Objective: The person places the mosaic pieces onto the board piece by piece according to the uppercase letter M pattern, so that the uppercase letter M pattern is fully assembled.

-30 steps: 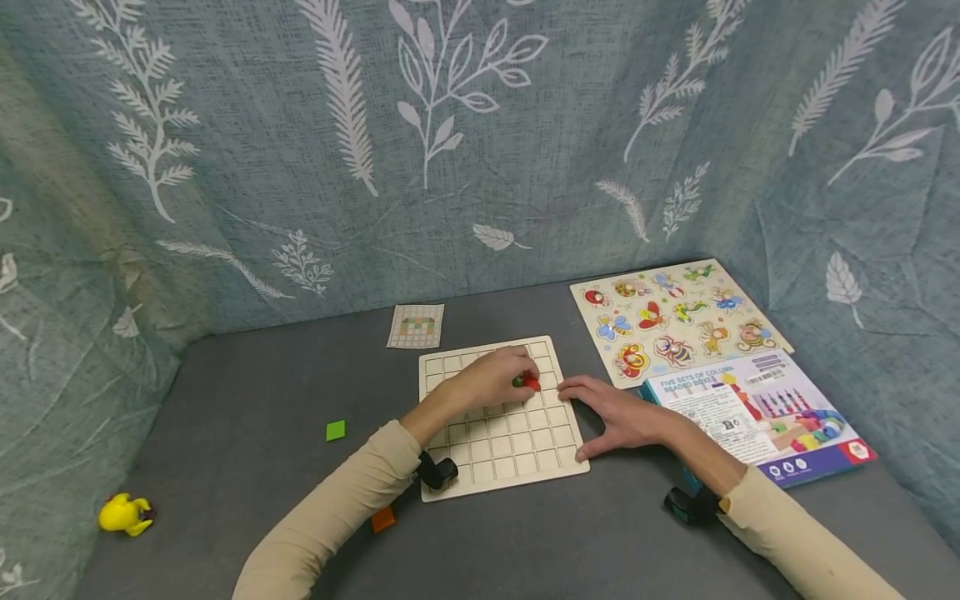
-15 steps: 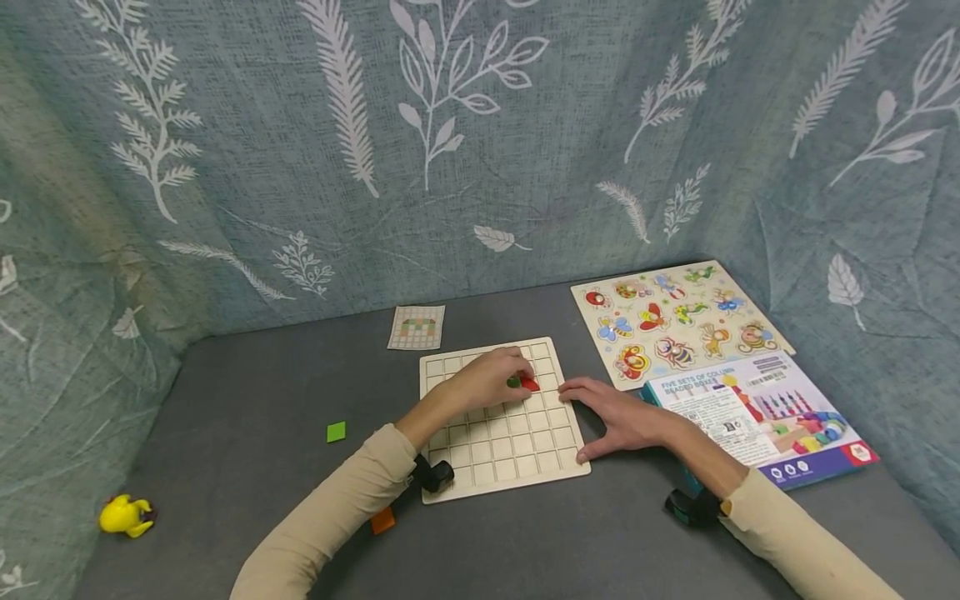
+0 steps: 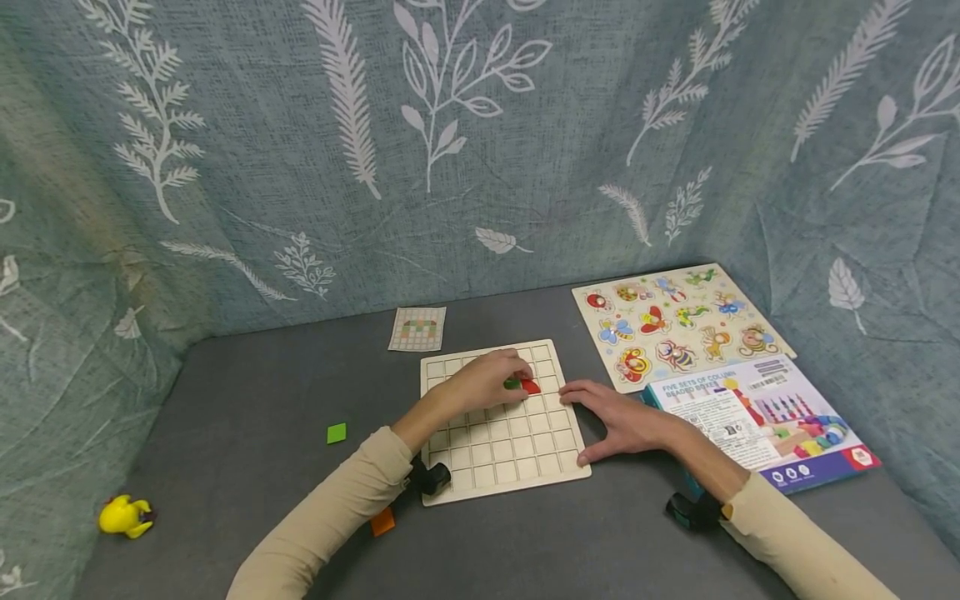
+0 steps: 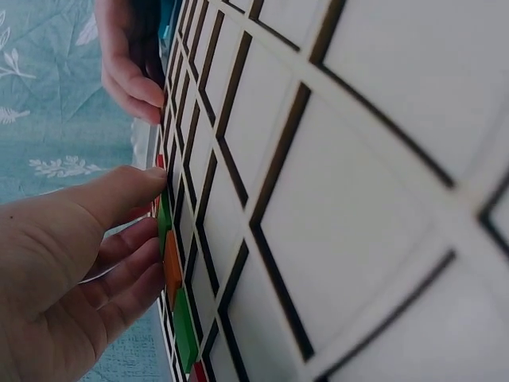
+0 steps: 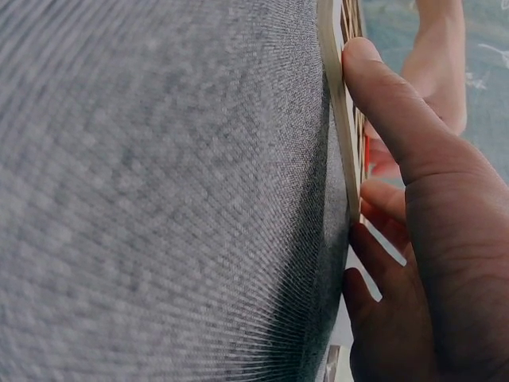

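A pale wooden grid board (image 3: 504, 450) lies on the grey table. My left hand (image 3: 487, 383) reaches over it, thumb and fingertips spread around a green tile (image 3: 512, 384), right beside a flat red tile (image 3: 532, 387). In the left wrist view, the thumb tip is at the tile row, with an orange tile (image 4: 172, 270) and another green tile (image 4: 184, 328) below; the left hand hides much of this row in the head view. My right hand (image 3: 621, 419) rests against the board's right edge, thumb and fingers spread apart along it.
A loose green tile (image 3: 337, 433) and an orange tile (image 3: 382, 522) lie left of the board. Behind it sits a pattern card (image 3: 417, 329). At right are an insect puzzle board (image 3: 678, 325) and a toy box (image 3: 757, 425); a yellow toy (image 3: 124, 516) is far left.
The red tile, tilted at the left fingertips a second ago, now lies flatter on the board. The left hand has drawn back slightly to the left; the right hand stays at the edge.
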Demonstrator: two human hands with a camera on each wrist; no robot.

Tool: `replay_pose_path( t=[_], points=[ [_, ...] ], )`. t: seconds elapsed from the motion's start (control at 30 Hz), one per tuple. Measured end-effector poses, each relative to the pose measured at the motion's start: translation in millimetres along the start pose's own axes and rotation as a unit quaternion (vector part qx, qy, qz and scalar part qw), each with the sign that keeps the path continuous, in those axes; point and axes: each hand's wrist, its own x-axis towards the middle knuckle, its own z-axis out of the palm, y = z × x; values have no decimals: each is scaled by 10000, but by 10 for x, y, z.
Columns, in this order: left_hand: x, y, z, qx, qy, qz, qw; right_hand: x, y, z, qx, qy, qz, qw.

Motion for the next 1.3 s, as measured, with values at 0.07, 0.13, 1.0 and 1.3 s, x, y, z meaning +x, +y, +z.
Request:
replay_pose_path(
  t=[0.07,0.13,1.0,1.3],
  points=[
    [-14,-2,-2,7,-6,4,10000,-4,-2,0,2,-1,11,10000],
    [-30,-7,-2,34,-33,-30,10000,-6,-3,1,-9,5,-5,10000],
    [-389,-167,-53,-65,-71,-284,9996,-11,-32,-4,28,-45,40,10000],
    [-495,-176,-55,-46,-76,-286,9996,-2,-23,-12,14,-63,5,10000]
  ],
)
